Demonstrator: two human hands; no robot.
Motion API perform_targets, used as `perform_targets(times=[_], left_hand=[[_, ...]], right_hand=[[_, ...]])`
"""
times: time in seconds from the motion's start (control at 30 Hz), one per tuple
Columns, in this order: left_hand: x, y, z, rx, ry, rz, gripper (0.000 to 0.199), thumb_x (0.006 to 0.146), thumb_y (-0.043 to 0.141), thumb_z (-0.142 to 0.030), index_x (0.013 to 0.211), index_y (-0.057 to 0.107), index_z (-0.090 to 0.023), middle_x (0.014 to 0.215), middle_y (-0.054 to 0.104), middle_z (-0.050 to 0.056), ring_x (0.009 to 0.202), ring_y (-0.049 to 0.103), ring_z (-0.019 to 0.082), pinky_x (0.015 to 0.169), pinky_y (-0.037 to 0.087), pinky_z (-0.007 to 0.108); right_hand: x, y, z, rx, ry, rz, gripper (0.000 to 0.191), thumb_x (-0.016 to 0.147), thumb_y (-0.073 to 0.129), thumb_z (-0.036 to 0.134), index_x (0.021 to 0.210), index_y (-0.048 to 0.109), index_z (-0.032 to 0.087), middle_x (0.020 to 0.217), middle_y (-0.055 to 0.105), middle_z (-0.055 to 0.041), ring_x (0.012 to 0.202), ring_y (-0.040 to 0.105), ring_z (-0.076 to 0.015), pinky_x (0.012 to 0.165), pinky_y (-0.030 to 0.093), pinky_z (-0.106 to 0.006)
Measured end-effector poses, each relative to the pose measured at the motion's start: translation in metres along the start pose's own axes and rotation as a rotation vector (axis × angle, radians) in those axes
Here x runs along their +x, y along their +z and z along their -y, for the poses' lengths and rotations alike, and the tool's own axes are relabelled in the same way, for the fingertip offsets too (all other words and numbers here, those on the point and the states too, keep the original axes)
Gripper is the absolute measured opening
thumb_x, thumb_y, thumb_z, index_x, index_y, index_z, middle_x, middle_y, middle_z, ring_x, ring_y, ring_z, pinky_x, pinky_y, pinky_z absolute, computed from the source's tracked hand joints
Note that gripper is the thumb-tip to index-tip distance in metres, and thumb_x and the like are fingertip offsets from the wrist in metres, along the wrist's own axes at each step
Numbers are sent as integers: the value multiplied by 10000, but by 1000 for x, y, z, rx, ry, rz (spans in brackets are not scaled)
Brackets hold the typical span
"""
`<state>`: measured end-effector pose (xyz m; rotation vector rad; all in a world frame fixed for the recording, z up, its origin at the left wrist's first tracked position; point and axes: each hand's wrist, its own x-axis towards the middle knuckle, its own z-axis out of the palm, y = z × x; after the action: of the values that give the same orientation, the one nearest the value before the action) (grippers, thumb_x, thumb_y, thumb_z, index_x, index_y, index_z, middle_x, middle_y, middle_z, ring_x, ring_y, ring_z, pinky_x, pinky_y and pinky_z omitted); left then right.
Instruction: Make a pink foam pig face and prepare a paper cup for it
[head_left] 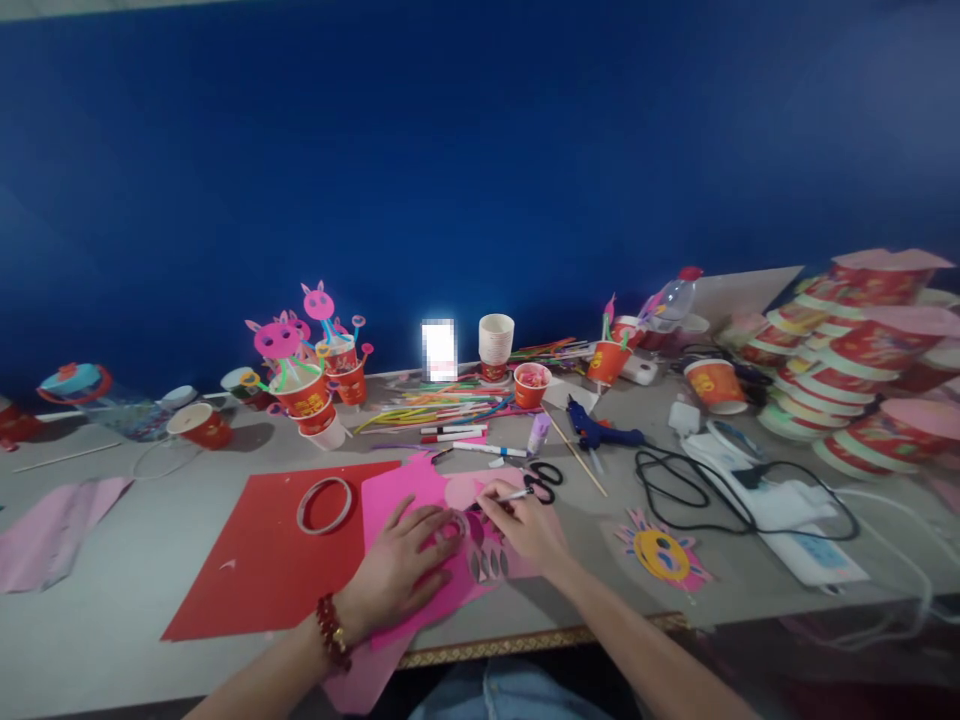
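My left hand [405, 560] lies flat with fingers spread on a bright pink paper sheet [386, 505]. Its fingertips rest by a small pale ring [459, 522], partly hidden by the fingers. Pinched in my right hand [529, 530] is a pen [516, 495], its tip hidden behind my fingers near the ring. Cut-out leaf-shaped holes [489, 566] show in the pink paper between my hands. A light pink round piece [460, 490] lies just above the ring. Black-handled scissors [546, 482] lie beyond my right hand.
Red paper [277, 550] carries a roll of tape [324, 505] at left. Markers [487, 450], a blue glue gun [600, 430] and its black cable [675, 500] lie beyond. A yellow-and-pink paper face [664, 555] is at right, near stacked decorated cups [832, 385].
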<state>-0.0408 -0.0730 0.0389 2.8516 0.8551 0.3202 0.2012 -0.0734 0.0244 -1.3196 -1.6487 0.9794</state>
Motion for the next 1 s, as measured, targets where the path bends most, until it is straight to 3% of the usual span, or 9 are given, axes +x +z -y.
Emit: perform_targets(times=[0.3, 0.53, 0.77, 1.0], left_hand=[[-2, 0, 0, 5, -2, -9, 445, 933, 533, -325, 1375, 490, -320, 1440, 513, 48, 1330, 415, 271, 1179, 112, 602], [0, -3, -1, -22, -16, 1, 441, 936, 530, -322, 1376, 493, -321, 1421, 524, 61, 1319, 433, 262, 1179, 143, 592], [3, -4, -1, -45, -24, 13, 449, 935, 492, -255, 1380, 487, -314, 1379, 550, 71, 1283, 467, 252, 1182, 102, 594], [4, -4, 0, -44, -20, 5, 455, 915, 474, -179, 1345, 513, -326, 1384, 551, 53, 1285, 470, 243, 1182, 94, 586]], right_hand=[[4, 2, -2, -42, -7, 48, 213, 959, 482, 347, 822, 594, 228, 679, 602, 26, 620, 583, -163, 596, 417, -252], [1, -2, 4, -96, -56, 75, 200, 965, 466, 311, 810, 571, 240, 714, 605, 17, 662, 572, -165, 631, 417, -244], [-21, 0, 11, -183, -55, 60, 223, 986, 447, 320, 833, 588, 240, 712, 623, 0, 665, 587, -172, 641, 410, -248], [-48, 14, 18, -309, -158, 35, 194, 975, 439, 250, 895, 615, 234, 785, 683, -54, 716, 626, -205, 650, 420, -282]])
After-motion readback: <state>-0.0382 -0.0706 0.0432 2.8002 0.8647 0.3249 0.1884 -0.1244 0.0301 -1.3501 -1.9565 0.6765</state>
